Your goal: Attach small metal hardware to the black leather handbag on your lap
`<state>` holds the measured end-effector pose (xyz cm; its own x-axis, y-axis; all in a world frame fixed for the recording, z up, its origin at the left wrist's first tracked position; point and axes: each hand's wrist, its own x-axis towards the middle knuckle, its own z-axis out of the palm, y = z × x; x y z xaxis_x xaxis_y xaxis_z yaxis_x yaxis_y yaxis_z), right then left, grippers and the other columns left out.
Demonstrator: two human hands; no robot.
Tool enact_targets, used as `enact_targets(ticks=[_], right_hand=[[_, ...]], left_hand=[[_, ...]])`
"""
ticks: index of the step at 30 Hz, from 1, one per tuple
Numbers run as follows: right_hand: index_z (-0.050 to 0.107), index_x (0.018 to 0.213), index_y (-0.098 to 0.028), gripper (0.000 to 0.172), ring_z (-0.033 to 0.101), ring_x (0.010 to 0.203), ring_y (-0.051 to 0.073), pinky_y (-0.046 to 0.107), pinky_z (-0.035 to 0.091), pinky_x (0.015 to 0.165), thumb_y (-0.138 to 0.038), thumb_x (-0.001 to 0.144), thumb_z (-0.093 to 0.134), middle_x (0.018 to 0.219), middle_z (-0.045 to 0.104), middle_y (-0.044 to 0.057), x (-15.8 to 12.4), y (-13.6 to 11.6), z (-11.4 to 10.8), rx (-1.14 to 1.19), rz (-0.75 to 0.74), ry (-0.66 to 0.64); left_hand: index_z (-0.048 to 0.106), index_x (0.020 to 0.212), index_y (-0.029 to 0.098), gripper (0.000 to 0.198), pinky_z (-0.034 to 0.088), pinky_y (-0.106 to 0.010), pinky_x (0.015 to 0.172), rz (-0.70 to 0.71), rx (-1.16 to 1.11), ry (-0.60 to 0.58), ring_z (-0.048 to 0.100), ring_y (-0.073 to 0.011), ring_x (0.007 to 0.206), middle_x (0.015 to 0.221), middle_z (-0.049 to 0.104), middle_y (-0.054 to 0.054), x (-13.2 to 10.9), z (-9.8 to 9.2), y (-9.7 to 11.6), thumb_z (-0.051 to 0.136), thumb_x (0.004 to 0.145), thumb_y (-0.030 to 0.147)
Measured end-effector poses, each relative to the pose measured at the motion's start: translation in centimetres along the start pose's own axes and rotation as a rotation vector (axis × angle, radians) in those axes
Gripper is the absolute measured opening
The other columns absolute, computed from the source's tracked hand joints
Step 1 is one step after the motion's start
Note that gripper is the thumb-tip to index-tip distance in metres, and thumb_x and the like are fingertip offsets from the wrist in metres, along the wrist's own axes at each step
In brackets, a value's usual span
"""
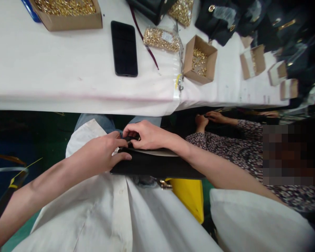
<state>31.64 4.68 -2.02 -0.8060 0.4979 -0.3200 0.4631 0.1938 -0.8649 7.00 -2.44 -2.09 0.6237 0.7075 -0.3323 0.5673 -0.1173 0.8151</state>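
A black bag (160, 167) lies across my lap, its upper edge partly open and showing a pale lining. My left hand (111, 148) grips the bag's left end, thumb pressed flat on the dark panel and fingers curled over the edge. Close beside it, my right hand (144, 134) is closed on a small black strap (132, 138) with a bit of gold metal on it. The fingertips of both hands nearly meet there, and they hide how the strap joins the bag. Gold hardware (166, 185) shows below the bag's lower edge.
On the white-covered table (68, 77) are a black phone (124, 49), a carton of gold fittings (73, 22), a bag of gold pieces (161, 39) and a small open box (201, 60). A co-worker's patterned sleeve (248, 134) is at right. Something yellow (190, 197) hangs beside my lap.
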Motion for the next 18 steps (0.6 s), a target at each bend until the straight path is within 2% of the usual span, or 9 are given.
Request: enact_targets(ticks=[4,8,11,15,18], right_hand=[[0.081,0.108,-0.019,0.033,0.069,0.085,0.016,0.026,0.047,0.078,0.003,0.085,0.074,0.1,0.08,-0.001,0.2,0.2,0.1,-0.011,-0.061,-0.025],[0.083,0.107,-0.02,0.033,0.07,0.084,0.016,0.026,0.047,0.077,0.003,0.085,0.073,0.1,0.081,-0.001,0.3,0.3,0.2,-0.011,-0.066,-0.02],[0.084,0.105,-0.02,0.033,0.07,0.084,0.017,0.026,0.046,0.077,0.003,0.085,0.072,0.1,0.081,-0.001,0.5,0.2,0.2,-0.02,-0.065,-0.029],[0.085,0.102,-0.02,0.031,0.07,0.086,0.017,0.026,0.047,0.077,0.003,0.083,0.073,0.099,0.081,-0.001,0.9,0.2,0.3,-0.047,-0.064,-0.033],[0.085,0.101,-0.019,0.032,0.07,0.087,0.018,0.026,0.047,0.078,0.004,0.082,0.073,0.099,0.081,0.0,1.1,0.1,0.4,-0.063,-0.05,-0.044]], left_hand=[[0.078,0.107,0.023,0.025,0.048,-0.037,0.081,0.002,-0.016,0.125,0.072,-0.0247,0.091,0.104,0.072,-0.006,-0.2,1.9,-0.2,0.061,0.118,0.037],[0.07,0.09,0.02,0.034,0.043,-0.033,0.073,-0.026,-0.217,0.296,0.066,-0.0183,0.078,0.087,0.069,-0.002,-0.1,3.6,0.0,0.059,0.119,0.034],[0.066,0.081,0.019,0.042,0.041,-0.033,0.068,-0.035,-0.276,0.381,0.061,-0.0163,0.071,0.08,0.065,-0.001,-0.4,4.4,0.4,0.058,0.119,0.035],[0.079,0.095,0.019,0.03,0.052,-0.03,0.077,0.048,-0.274,0.439,0.073,-0.0198,0.091,0.106,0.077,-0.007,-0.9,4.8,0.1,0.062,0.117,0.031],[0.083,0.106,0.022,0.024,0.057,-0.029,0.085,0.11,-0.294,0.405,0.075,-0.0208,0.101,0.117,0.078,-0.007,-1.2,4.8,-0.8,0.062,0.116,0.028]])
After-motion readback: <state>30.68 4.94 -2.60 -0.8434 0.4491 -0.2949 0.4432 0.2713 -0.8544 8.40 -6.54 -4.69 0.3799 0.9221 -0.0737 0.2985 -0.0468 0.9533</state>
